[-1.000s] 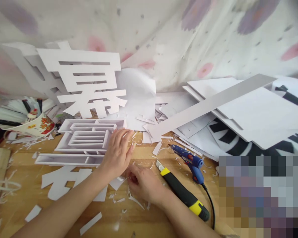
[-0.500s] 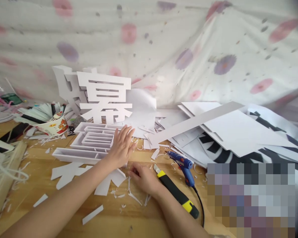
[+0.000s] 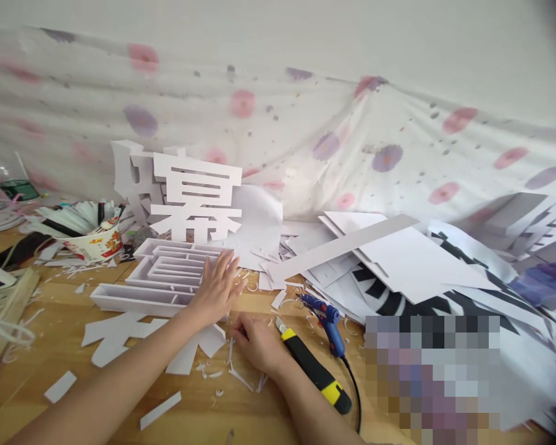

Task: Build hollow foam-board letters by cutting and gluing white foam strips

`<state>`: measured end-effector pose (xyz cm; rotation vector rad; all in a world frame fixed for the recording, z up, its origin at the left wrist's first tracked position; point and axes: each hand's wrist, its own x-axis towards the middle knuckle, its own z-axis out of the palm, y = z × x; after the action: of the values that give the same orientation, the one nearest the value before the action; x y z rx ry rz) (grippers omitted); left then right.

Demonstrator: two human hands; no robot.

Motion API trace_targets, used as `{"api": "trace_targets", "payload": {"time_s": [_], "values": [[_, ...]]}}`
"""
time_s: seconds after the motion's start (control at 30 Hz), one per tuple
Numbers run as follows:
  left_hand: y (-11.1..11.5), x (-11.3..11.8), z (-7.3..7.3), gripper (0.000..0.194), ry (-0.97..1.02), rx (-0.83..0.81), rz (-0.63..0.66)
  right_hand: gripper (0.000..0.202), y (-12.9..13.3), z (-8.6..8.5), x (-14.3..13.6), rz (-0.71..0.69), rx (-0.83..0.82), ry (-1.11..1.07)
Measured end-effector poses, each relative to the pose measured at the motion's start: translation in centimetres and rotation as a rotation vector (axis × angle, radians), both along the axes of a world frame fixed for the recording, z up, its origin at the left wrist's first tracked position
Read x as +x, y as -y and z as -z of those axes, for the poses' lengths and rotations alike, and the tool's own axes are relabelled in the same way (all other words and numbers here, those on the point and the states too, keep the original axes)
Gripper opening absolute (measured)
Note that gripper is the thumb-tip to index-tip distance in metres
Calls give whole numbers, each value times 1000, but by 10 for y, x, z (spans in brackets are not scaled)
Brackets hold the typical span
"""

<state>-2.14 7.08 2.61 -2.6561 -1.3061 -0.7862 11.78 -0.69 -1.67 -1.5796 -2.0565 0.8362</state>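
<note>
My left hand (image 3: 217, 289) lies with fingers stretched over the right end of a white foam-board character (image 3: 141, 300), which has raised walls around narrow open channels. Just below it my right hand (image 3: 258, 345) rests on the table with its fingers curled in; whatever they may hold is hidden. Flat white cut-out strokes (image 3: 113, 337) lie under and beside my left forearm. A black and yellow utility knife (image 3: 308, 364), blade out, is right of my right hand. Beyond the knife sits a blue glue gun (image 3: 327, 318) with its black cord.
Finished white characters (image 3: 197, 198) stand behind. A paper bowl (image 3: 97, 244) of markers is at the left, near a wooden frame (image 3: 9, 321). White sheets (image 3: 426, 266) and a long strip (image 3: 343, 247) pile up at the right. Scraps litter the wooden table (image 3: 204, 414). A flowered curtain (image 3: 259, 142) hangs behind.
The view has tilted up and turned a little right, showing more wall and more things at the right. Both hands keep nearly the same place against the foam-board character.
</note>
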Motion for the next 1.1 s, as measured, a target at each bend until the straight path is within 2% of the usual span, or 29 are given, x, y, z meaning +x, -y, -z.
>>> {"api": "trace_targets", "payload": {"time_s": [0.13, 0.27, 0.43, 0.6, 0.7, 0.8, 0.9, 1.0, 1.07, 1.1], "values": [[-2, -3, 2, 49, 86, 7, -88, 3, 2, 2, -2, 12, 16, 3], [2, -3, 2, 50, -7, 6, -11, 3, 3, 3, -3, 30, 28, -4], [6, 0, -4, 51, 51, 59, -54, 6, 4, 1, -3, 20, 38, -8], [10, 0, 6, 54, -55, 43, 29, 9, 6, -1, -4, 5, 66, 2], [6, -7, 2, 52, 22, 76, -42, 10, 10, -4, -7, 29, 82, 34], [-2, -25, -14, 41, 196, 134, -136, 14, 13, -20, -6, 54, 107, 67], [-5, -52, -26, 22, 262, 75, -131, 21, 8, -49, 10, 104, 178, 151], [-1, -77, -26, 22, 263, -49, -131, 17, -11, -80, 43, 185, 290, 425], [5, -88, -22, 22, 257, -128, -154, 31, -29, -92, 72, 204, 324, 731], [7, -92, -19, 22, 249, -151, -169, 39, -38, -93, 86, 222, 318, 787]]}}
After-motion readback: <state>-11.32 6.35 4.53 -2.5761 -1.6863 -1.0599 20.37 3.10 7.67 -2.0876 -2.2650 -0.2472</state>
